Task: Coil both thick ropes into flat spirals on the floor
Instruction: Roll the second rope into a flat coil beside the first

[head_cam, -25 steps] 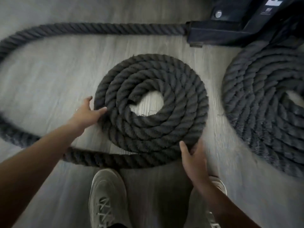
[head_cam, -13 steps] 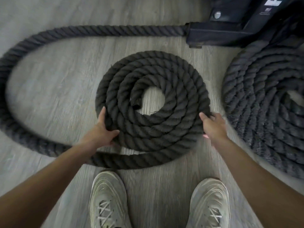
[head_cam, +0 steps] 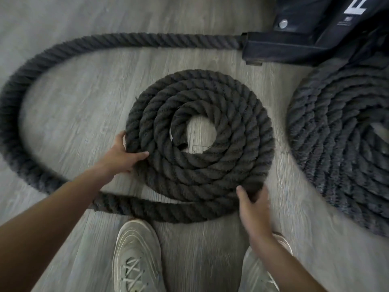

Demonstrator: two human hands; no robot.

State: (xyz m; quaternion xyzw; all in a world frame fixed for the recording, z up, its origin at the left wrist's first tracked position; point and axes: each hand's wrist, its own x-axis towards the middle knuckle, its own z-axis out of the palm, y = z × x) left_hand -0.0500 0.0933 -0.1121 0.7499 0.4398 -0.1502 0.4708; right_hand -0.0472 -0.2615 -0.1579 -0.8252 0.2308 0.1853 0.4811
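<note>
A thick dark rope lies in a flat spiral (head_cam: 210, 91) of several turns on the grey wood floor. Its loose length (head_cam: 157, 209) leaves the spiral's near edge, sweeps left in a wide loop (head_cam: 12, 106) and runs along the top to a black machine base. My left hand (head_cam: 124, 154) holds the spiral's left rim, thumb on top and fingers against the outer side. At the lower right my right hand (head_cam: 254, 207) grips the outermost turn, thumb and fingers on either side. A second rope sits as a larger flat coil (head_cam: 336, 133) at the right.
The black machine base (head_cam: 294, 45) stands at the top right, touching the second coil's far side. My two pale shoes (head_cam: 136, 253) (head_cam: 283, 242) stand just below the spiral. Bare floor (head_cam: 73, 102) shows inside the rope's wide loop.
My right hand slid from the spiral's right side down to its lower right edge. My left hand moved up along the left rim. The loose loop on the left has drawn in slightly.
</note>
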